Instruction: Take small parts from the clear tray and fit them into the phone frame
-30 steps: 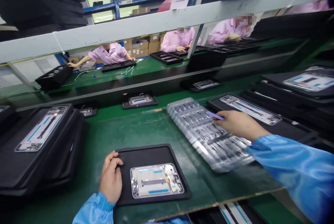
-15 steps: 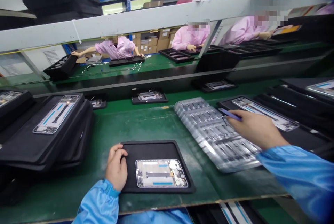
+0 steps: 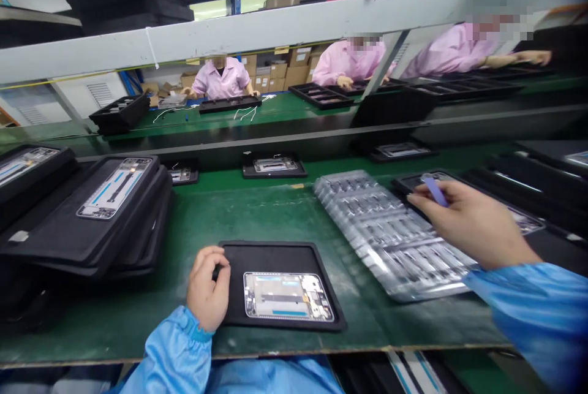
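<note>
A black foam tray (image 3: 275, 254) lies on the green bench before me, with a phone frame (image 3: 288, 296) set in its recess. My left hand (image 3: 207, 288) rests on the tray's left edge, thumb and fingers pinching the rim. My right hand (image 3: 468, 222) hovers over the right side of a clear plastic parts tray (image 3: 386, 231) holding several small components. It grips a thin purple tool (image 3: 434, 190) between thumb and fingers, tip pointing up and away.
A stack of black trays (image 3: 92, 222) topped by a phone frame sits at left. More trays with frames lie at right (image 3: 523, 216) and along the conveyor (image 3: 274, 166). People in pink coats work at the far bench.
My right hand has drawn back toward me and risen off the clear tray, tilting the purple tool upward. My left hand stays on the foam tray. The view has shifted right.
</note>
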{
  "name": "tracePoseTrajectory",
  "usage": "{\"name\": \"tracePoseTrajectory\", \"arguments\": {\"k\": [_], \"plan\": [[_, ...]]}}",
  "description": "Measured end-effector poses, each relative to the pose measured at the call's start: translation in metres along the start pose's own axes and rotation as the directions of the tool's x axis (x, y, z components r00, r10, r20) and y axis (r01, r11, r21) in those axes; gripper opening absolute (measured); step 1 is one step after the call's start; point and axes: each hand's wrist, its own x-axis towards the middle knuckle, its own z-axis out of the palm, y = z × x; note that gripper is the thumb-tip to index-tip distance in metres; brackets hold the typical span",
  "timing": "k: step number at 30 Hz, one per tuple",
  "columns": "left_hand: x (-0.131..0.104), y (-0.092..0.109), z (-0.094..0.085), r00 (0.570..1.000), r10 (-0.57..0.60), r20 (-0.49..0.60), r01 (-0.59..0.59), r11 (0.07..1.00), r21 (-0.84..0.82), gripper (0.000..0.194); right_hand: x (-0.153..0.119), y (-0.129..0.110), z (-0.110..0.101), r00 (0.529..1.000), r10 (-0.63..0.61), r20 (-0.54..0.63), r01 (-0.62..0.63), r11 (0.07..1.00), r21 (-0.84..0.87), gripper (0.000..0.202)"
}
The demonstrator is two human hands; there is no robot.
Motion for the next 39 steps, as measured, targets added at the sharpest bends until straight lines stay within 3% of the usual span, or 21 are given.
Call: {"name": "tracePoseTrajectory", "arguments": {"k": [4, 6, 7, 9, 11, 13, 15, 19, 21, 23, 25, 27, 28, 30, 32, 35, 39], "plan": [[-0.001, 0.027, -0.001, 0.997, 0.045, 0.062, -0.035, 0.988, -0.148, 0.01, -0.014, -0.029, -0.007, 0.998, -0.061, -0.001, 0.06, 0.992, 0.114, 0.036], [-0.002, 0.042, 0.0, 0.992, 0.064, 0.109, -0.04, 0.978, -0.202, 0.009, -0.035, -0.051, -0.005, 0.98, -0.151, 0.133, 0.103, 0.944, 0.315, 0.04], [-0.004, 0.05, 0.002, 0.988, 0.074, 0.136, -0.042, 0.973, -0.227, 0.009, -0.05, -0.064, -0.002, 0.947, -0.217, 0.237, 0.102, 0.902, 0.421, 0.043], [-0.006, 0.061, 0.005, 0.975, 0.109, 0.192, -0.051, 0.958, -0.283, 0.01, -0.086, -0.09, 0.007, 0.804, -0.361, 0.473, 0.034, 0.822, 0.568, 0.048], [-0.011, 0.067, 0.009, 0.953, 0.166, 0.252, -0.073, 0.937, -0.341, 0.018, -0.125, -0.114, 0.019, 0.584, -0.464, 0.666, -0.072, 0.788, 0.612, 0.046], [-0.017, 0.066, 0.012, 0.92, 0.226, 0.319, -0.095, 0.921, -0.379, 0.025, -0.159, -0.132, 0.032, 0.397, -0.528, 0.751, -0.172, 0.761, 0.626, 0.042], [-0.027, 0.061, 0.013, 0.893, 0.263, 0.365, -0.109, 0.913, -0.393, 0.027, -0.184, -0.141, 0.045, 0.304, -0.556, 0.773, -0.244, 0.739, 0.628, 0.041], [-0.046, 0.049, 0.014, 0.883, 0.28, 0.377, -0.119, 0.909, -0.398, 0.027, -0.205, -0.139, 0.066, 0.221, -0.574, 0.789, -0.366, 0.7, 0.613, 0.048], [-0.051, 0.046, 0.016, 0.888, 0.286, 0.361, -0.129, 0.906, -0.402, 0.028, -0.208, -0.131, 0.071, 0.221, -0.581, 0.783, -0.38, 0.688, 0.618, 0.05], [-0.054, 0.045, 0.018, 0.897, 0.294, 0.33, -0.153, 0.907, -0.393, 0.028, -0.209, -0.12, 0.071, 0.275, -0.58, 0.767, -0.328, 0.693, 0.642, 0.046], [-0.055, 0.045, 0.021, 0.902, 0.297, 0.313, -0.176, 0.916, -0.361, 0.027, -0.211, -0.105, 0.069, 0.407, -0.59, 0.698, -0.174, 0.7, 0.693, 0.041], [-0.054, 0.046, 0.024, 0.898, 0.29, 0.331, -0.186, 0.932, -0.312, 0.026, -0.216, -0.088, 0.067, 0.553, -0.639, 0.535, 0.107, 0.691, 0.715, 0.044], [-0.054, 0.046, 0.027, 0.892, 0.291, 0.347, -0.191, 0.937, -0.293, 0.026, -0.219, -0.081, 0.066, 0.593, -0.682, 0.427, 0.266, 0.667, 0.696, 0.048], [-0.054, 0.048, 0.032, 0.877, 0.306, 0.369, -0.209, 0.937, -0.281, 0.027, -0.227, -0.072, 0.067, 0.581, -0.772, 0.257, 0.514, 0.593, 0.62, 0.046], [-0.054, 0.049, 0.038, 0.878, 0.322, 0.355, -0.225, 0.931, -0.288, 0.028, -0.233, -0.068, 0.069, 0.543, -0.822, 0.174, 0.621, 0.532, 0.576, 0.033], [-0.051, 0.053, 0.044, 0.899, 0.302, 0.318, -0.219, 0.937, -0.272, 0.028, -0.235, -0.069, 0.071, 0.531, -0.837, 0.132, 0.649, 0.502, 0.572, 0.029], [-0.044, 0.06, 0.048, 0.919, 0.261, 0.296, -0.185, 0.947, -0.261, 0.029, -0.231, -0.07, 0.07, 0.584, -0.805, 0.106, 0.646, 0.54, 0.54, 0.034]]}}
